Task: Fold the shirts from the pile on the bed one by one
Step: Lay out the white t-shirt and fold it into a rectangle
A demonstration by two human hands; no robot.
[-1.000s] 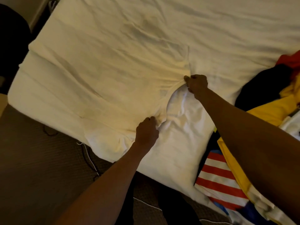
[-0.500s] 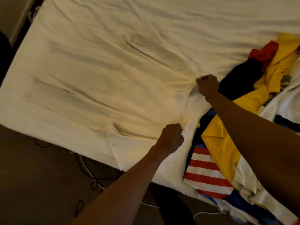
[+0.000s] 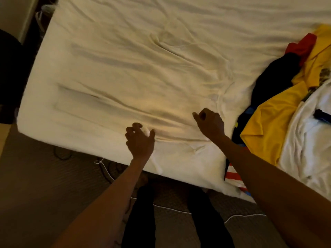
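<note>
A cream-white shirt [image 3: 136, 90] lies spread flat across the bed [image 3: 215, 18], its collar [image 3: 218, 102] toward the right and one sleeve [image 3: 156, 165] hanging over the near edge. My left hand [image 3: 140, 140] hovers at the shirt's near edge, fingers bent and thumb spread, with cloth showing in the gap but no clear grip. My right hand [image 3: 210, 123] is over the shirt just left of the collar, fingers curled into a loose fist, and I see no cloth in it. The pile of shirts [image 3: 279, 111] lies to the right: yellow, navy, red, white and a red-striped one.
The bed's near edge [image 3: 100, 153] runs diagonally in front of me, with brown carpet [image 3: 39, 185] and thin cables [image 3: 105, 169] below it. My legs in dark trousers [image 3: 141, 217] stand against the bed. A dark object [image 3: 9, 74] sits at the far left.
Both hands have let go of the collar and moved left and nearer along the shirt's edge. The shirt has been dragged right, toward the pile, and now lies flatter.
</note>
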